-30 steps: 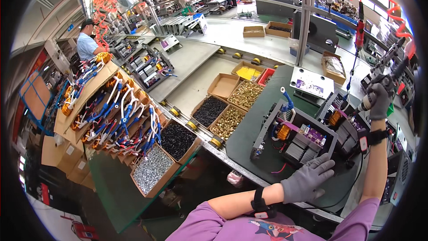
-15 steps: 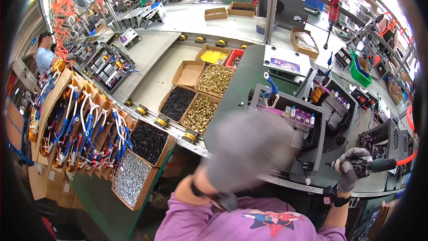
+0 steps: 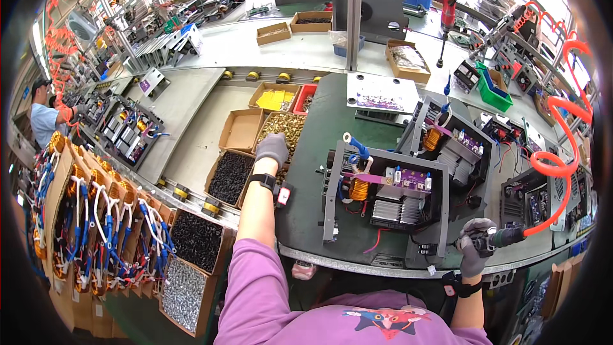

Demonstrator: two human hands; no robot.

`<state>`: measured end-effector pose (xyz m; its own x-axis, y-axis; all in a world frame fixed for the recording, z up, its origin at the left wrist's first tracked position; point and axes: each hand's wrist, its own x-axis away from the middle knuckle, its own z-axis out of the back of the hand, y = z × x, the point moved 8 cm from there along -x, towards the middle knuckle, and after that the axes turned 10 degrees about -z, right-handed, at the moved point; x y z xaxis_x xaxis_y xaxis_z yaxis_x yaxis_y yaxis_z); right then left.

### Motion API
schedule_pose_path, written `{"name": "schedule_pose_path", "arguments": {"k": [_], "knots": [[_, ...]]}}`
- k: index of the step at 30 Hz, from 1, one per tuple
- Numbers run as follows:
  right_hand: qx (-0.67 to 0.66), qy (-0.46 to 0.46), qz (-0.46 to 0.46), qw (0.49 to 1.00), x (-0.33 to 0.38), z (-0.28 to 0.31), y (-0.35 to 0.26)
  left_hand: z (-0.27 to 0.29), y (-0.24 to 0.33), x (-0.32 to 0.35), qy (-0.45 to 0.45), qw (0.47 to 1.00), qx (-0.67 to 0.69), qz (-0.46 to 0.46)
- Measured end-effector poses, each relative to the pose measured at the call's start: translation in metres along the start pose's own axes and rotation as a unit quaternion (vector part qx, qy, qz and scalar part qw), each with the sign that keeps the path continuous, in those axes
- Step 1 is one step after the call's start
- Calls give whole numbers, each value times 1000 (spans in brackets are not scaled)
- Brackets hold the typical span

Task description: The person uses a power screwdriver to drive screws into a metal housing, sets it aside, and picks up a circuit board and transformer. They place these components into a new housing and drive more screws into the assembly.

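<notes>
My left hand (image 3: 272, 149), in a grey glove, reaches into a cardboard box of small brass-coloured metal parts (image 3: 281, 126). Its fingertips point down among the parts and are hidden, so I cannot tell what they grip. On the right, my gloved right hand (image 3: 477, 243) is closed around a dark air screwdriver (image 3: 504, 237), which joins a red coiled hose (image 3: 550, 214). Between my hands an open metal housing (image 3: 329, 201) lies on the green bench top, holding a purple circuit board (image 3: 408, 179), a copper-wound coil (image 3: 359, 188) and silver heat sinks.
Boxes of black screws (image 3: 228, 176) and silver screws (image 3: 184, 297) stand left. Wired coils (image 3: 96, 217) sit between cardboard dividers at far left. A second housing (image 3: 476, 166) stands behind the first. A red screwdriver (image 3: 449, 9) hangs above. Another person (image 3: 45, 118) works at far left.
My left hand has swung from in front of the near housing to the box of brass-coloured parts, baring the housing. My right hand keeps hold of the screwdriver. The view has shifted.
</notes>
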<state>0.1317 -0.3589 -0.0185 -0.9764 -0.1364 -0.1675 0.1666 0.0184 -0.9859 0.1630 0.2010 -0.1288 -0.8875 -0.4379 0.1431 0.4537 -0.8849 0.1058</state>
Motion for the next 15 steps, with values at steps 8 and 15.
{"name": "schedule_pose_path", "arguments": {"k": [8, 15], "knots": [[11, -3, 9, 1000, 4, 9, 20, -21, -50, 3, 120, 818, 552, 108], [-40, 37, 6, 998, -5, 15, -3, -15, -28, 23, 126, 309, 943, -6]]}}
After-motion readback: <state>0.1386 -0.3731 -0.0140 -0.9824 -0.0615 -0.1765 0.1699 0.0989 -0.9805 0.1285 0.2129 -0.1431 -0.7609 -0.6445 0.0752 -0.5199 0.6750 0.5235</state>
